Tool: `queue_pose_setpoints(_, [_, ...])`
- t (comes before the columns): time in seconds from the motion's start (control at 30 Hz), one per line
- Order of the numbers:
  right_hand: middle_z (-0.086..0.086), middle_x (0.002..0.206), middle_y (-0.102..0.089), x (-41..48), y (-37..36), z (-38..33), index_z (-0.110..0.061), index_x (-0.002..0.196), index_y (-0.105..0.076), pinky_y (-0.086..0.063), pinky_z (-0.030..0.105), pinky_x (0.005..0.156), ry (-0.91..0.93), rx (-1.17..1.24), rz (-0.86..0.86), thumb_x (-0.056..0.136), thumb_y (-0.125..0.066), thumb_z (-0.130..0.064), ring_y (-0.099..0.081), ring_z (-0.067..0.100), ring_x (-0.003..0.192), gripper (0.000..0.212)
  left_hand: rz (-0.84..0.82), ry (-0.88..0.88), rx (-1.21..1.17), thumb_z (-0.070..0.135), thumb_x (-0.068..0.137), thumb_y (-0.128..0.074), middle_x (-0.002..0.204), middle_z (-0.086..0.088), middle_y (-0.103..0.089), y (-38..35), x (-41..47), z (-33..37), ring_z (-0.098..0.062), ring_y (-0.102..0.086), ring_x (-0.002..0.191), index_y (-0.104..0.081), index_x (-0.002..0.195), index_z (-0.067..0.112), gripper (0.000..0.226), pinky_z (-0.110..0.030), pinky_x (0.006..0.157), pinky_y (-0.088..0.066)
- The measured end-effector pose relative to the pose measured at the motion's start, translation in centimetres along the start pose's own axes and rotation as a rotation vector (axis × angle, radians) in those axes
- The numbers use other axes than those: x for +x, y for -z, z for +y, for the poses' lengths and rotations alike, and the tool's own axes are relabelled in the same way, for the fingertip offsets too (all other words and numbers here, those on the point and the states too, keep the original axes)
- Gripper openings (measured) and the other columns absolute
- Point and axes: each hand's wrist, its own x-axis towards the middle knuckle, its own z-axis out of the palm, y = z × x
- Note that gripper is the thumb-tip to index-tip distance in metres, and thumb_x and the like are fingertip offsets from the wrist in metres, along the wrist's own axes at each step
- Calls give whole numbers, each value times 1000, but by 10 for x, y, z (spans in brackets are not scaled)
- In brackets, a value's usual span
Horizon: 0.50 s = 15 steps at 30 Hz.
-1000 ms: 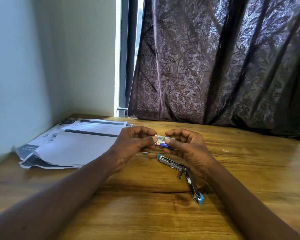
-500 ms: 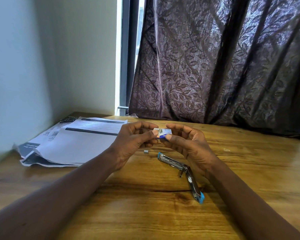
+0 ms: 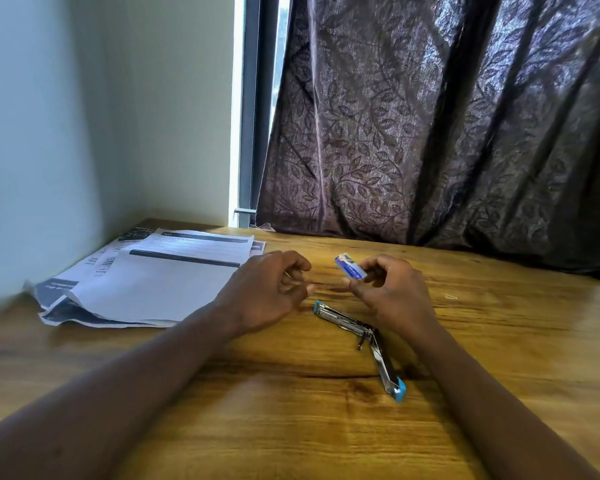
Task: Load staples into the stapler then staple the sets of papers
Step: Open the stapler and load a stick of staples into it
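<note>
Tabletop (image 3: 291,427); right hand (image 3: 392,296) pinches apparent staple box (image 3: 350,267)

Head-worn, looking forward-down (close in).

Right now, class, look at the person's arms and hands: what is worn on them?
Nothing that shows. The left hand and right hand are bare: no gloves, rings or watch visible. Both forearms are uncovered to the picture's edge, no sleeve in view.

I take this for a room in a home, a desk corner: a wooden table (image 3: 291,427) set against plain painted walls (image 3: 49,133), a leaf-patterned curtain (image 3: 430,133) over the far window (image 3: 253,116), printed papers (image 3: 153,282) far left.
</note>
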Motion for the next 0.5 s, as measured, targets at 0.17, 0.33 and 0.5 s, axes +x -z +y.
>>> queue_pose_setpoints(0.17, [-11,92,-69,3,9,5,-29,106,-69,-37,25,58,-51,-317,49,81,-75,-57,-61,11,87,38,-118,-9,90,42,90,-72,115,12,-67,4,0,-2,-4,-59,103,-65,121,35,33,-28,89,-52])
queue_pose_setpoints(0.33, [-4,106,-71,6,7,11,-27,110,-68,-47,30,70,-136,-460,1,81,-76,-55,-59,18,103,41,-151,3,100,36,90,-74,121,10,-66,5,0,-2,-6,-59,106,-66,124,32,35,-22,87,-47])
queue_pose_setpoints(0.5, [3,128,-57,5,3,13,-25,119,-62,-45,40,92,-224,-535,-145,87,-66,-55,-43,25,126,44,-180,-11,128,23,90,-73,123,10,-66,5,1,-3,-5,-57,106,-66,124,32,35,-19,82,-42])
